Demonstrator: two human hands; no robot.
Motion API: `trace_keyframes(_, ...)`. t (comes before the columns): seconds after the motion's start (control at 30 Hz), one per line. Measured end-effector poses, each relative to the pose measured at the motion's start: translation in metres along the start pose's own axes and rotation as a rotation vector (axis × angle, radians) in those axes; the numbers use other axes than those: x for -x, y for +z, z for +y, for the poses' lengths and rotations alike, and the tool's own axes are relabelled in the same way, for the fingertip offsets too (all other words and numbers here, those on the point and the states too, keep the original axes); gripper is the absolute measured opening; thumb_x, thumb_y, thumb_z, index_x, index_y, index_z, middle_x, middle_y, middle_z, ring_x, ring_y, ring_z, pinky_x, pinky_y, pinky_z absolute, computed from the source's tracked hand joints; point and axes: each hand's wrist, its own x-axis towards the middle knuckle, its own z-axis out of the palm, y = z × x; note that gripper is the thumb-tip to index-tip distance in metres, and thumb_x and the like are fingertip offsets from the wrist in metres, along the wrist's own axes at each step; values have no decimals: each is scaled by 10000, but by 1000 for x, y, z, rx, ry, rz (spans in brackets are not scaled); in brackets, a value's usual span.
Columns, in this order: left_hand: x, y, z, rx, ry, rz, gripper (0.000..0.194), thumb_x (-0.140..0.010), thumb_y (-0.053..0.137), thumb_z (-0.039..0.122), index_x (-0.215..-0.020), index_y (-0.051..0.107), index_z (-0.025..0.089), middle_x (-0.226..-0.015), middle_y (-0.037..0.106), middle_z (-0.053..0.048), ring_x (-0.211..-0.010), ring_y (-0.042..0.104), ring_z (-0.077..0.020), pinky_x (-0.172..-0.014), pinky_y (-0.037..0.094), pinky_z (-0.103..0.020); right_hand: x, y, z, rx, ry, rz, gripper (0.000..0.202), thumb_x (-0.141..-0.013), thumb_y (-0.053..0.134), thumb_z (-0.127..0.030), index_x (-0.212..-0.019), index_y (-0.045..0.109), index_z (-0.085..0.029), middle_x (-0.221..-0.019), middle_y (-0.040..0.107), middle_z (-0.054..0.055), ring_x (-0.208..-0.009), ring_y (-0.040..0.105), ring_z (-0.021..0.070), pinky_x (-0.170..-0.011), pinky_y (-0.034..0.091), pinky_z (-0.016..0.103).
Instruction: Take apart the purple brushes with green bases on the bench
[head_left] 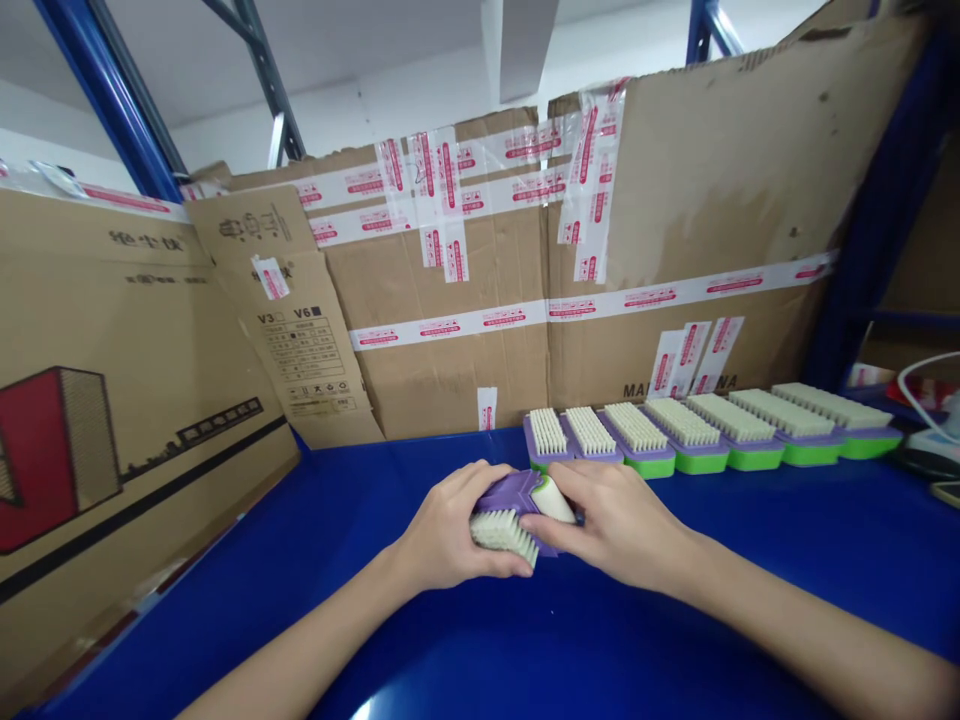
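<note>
- Dial: 12 points away from the person, centred on the one held purple brush with pale bristles, tilted in mid-view between the hands.
- The left hand, at 9 o'clock, has its fingers clamped around the brush's body and bristle block.
- The right hand, at 3, has thumb and fingers closed on its cream, green-edged part.
- The glossy blue tabletop offers room at 6 between the forearms, at 10 and at 4.
- Its far edge meets two taped brown cardboard panels at 12; a large printed brown carton bounds it at 9 to 10.
- Seven upturned purple-and-green rectangular brushes with cream bristles stand in one row from 1 to nearly 3, narrowing room beyond the right hand.
</note>
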Motion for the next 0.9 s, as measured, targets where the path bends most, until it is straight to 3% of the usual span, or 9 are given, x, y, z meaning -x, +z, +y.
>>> trace_keyframes(0.27, 1, -2, 1, 59, 79, -17, 1054, -722, 739, 910, -1486, 578, 201, -1324, 747, -179, -1237, 723, -406, -1115, 561, -635, -1, -4, 0, -329, -24, -72, 450, -1043, 604, -551, -765, 580, -198, -657, 575, -23, -557, 462, 113, -534, 300, 278)
trace_keyframes(0.5, -4, -5, 10, 88, 134, -9, 971, -763, 807, 799, -1489, 568, 199, -1286, 761, -159, -1135, 754, -362, -1056, 604, -574, -1, -3, 0, -487, 16, -110, 437, -1035, 604, -534, -760, 597, -194, -643, 556, -30, -551, 463, 107, -513, 323, 260)
trace_keyframes(0.63, -6, -6, 12, 111, 158, 0, 941, -774, 816, 776, -1468, 578, 187, -1262, 766, -155, -1085, 765, -339, -997, 637, -533, 0, -4, 0, -468, -3, -123, 440, -1036, 590, -524, -741, 581, -198, -618, 522, -39, -534, 439, 104, -511, 308, 268)
trace_keyframes(0.8, -6, -4, 12, 82, 176, 19, 960, -728, 860, 761, -1446, 593, 184, -1258, 772, -156, -1115, 761, -356, -1046, 609, -576, -1, -6, 1, -270, -88, -92, 460, -1030, 587, -492, -676, 559, -200, -571, 503, -36, -503, 417, 101, -508, 261, 281)
trace_keyframes(0.9, -6, -3, 11, 81, 179, 28, 954, -733, 855, 762, -1449, 588, 192, -1262, 778, -148, -1104, 766, -347, -1050, 606, -571, -2, -7, 1, -279, -92, -96, 474, -1026, 594, -492, -658, 539, -199, -551, 476, -47, -488, 398, 90, -495, 238, 272)
